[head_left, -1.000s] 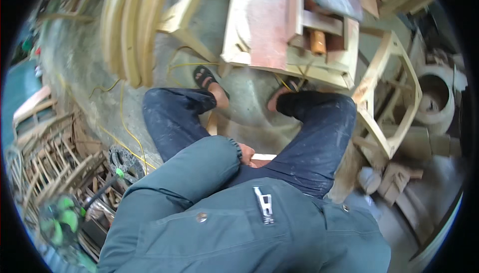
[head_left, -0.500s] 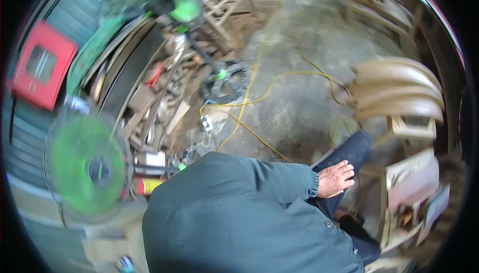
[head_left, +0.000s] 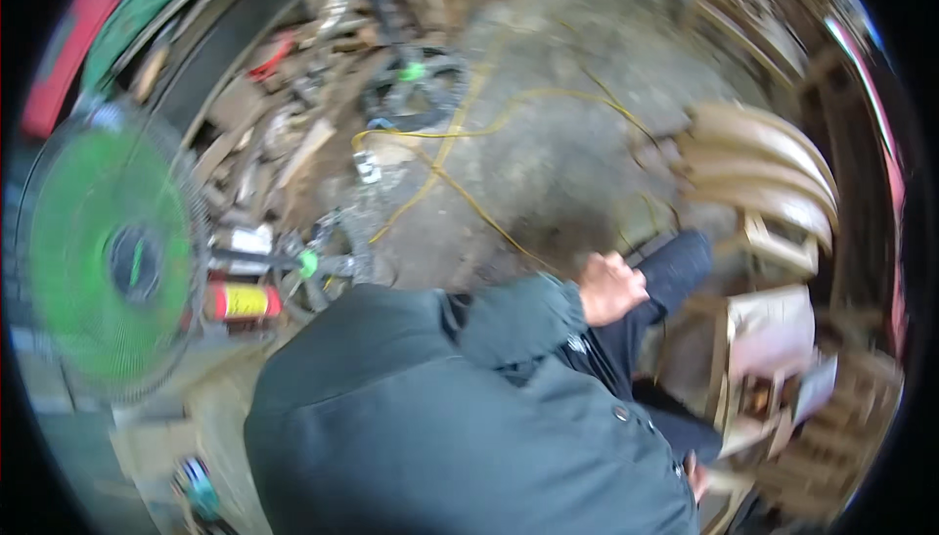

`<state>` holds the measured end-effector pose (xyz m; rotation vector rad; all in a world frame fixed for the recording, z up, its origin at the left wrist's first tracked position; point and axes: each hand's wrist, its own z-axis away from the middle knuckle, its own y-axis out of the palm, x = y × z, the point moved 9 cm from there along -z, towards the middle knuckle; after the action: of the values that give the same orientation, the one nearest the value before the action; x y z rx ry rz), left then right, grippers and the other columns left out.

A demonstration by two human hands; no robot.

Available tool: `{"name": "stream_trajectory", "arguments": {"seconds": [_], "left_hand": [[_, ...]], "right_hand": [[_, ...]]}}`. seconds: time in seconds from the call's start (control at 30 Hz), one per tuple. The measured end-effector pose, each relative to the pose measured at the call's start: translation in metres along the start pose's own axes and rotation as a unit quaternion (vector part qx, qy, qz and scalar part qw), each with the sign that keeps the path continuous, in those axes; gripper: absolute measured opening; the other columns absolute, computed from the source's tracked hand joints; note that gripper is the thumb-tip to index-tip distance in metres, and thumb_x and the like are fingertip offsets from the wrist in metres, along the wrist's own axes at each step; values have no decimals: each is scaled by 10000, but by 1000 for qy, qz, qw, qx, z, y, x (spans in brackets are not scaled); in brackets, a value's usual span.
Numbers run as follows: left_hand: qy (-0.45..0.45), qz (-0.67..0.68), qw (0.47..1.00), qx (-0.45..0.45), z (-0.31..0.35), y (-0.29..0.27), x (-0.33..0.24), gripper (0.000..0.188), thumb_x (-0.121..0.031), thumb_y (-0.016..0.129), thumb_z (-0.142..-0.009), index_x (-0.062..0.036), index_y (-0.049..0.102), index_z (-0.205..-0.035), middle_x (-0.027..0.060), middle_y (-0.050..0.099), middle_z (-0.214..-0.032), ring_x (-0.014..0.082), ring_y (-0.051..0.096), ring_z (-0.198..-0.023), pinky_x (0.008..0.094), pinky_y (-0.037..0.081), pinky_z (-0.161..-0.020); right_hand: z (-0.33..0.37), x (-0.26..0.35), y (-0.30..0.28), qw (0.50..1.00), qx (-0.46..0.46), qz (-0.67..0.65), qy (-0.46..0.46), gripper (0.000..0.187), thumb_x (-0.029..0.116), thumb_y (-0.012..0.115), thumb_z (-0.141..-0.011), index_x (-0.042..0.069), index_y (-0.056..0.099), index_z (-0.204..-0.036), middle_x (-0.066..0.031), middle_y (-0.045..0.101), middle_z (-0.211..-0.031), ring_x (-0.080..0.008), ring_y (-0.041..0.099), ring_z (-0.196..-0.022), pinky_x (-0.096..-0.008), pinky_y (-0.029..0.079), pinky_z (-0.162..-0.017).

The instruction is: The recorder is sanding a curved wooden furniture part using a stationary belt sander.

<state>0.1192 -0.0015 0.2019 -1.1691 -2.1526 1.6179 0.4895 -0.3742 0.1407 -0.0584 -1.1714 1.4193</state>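
Left hand: in the head view, the person's bare left hand [head_left: 611, 290] is raised at the end of a dark green padded sleeve [head_left: 523, 325], over or just beside the dark blue cloth trousers [head_left: 675, 266] on the left leg; contact cannot be told.
Left fingers: they look bent, but blur hides whether they are spread or pressed together; no held thing can be made out.
Right hand: what appears to be the right hand [head_left: 696, 476] shows only in part at the near right, beside the jacket; its fingers and any grip cannot be told.
Trousers: the thing nearest the left hand, right of centre; a bent knee probably gives that hand a steady rest.
Sleeve: best kept well apart from the large round green fan with a wire guard [head_left: 108, 251] on the left.
Yellow cable: the thin yellow cable [head_left: 460, 134] loops over the grey concrete floor [head_left: 548, 178]; feet would do well to avoid it.
Red box: the red box-like case [head_left: 70, 61] at the far left is cut off by the rim; its contents cannot be seen.
Canister: the red cylindrical canister with a yellow label [head_left: 245, 301] lies right of the fan; its contents are hidden.
Desk: the pale wooden desk with a reddish panel [head_left: 773, 334] stands on the right; a blurred orange-brown piece [head_left: 758, 398] sits in its small boxed recess.
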Motion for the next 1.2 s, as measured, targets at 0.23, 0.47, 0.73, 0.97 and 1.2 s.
{"name": "stream_trajectory", "arguments": {"seconds": [0.23,0.47,0.73,0.97,1.2], "left_hand": [[139,167,972,91,-23,-1,-6,273,-370,661,-979,-157,663,-809,88,641,-715,300,659,-688,443,535,-588],[223,217,930,195,-26,-33,-19,295,-144,725,-924,-62,526,-722,141,502,-658,342,559,-626,462,439,-577],[97,350,899,244,-110,61,-25,240,-220,706,-966,-14,674,-847,135,635,-767,254,645,-727,370,502,-678],[-77,316,939,116,-259,243,95,277,-267,740,-944,-30,690,-1078,112,726,-998,219,686,-916,373,547,-850],[-86,68,988,107,-376,317,93,663,-457,741,-895,-89,544,-1409,222,577,-1409,427,512,-1323,533,409,-1118]], "right_hand": [[68,19,13,977,-129,-161,58,431,335,670,-1008,151,448,-688,67,380,-659,-60,346,-606,-285,272,-527],[121,36,17,979,-140,-149,-19,448,185,696,-986,41,403,-679,52,328,-665,-69,324,-638,-313,287,-534],[93,52,1,945,-283,-162,1,347,207,742,-992,-4,606,-752,-8,518,-608,-72,439,-609,-296,384,-533],[40,108,81,983,-143,55,-98,203,282,738,-901,84,723,-858,-148,706,-824,-354,708,-789,-452,551,-670],[37,135,121,964,-54,172,-194,179,285,693,-897,117,755,-886,-95,695,-810,-310,673,-792,-462,530,-717]]}}
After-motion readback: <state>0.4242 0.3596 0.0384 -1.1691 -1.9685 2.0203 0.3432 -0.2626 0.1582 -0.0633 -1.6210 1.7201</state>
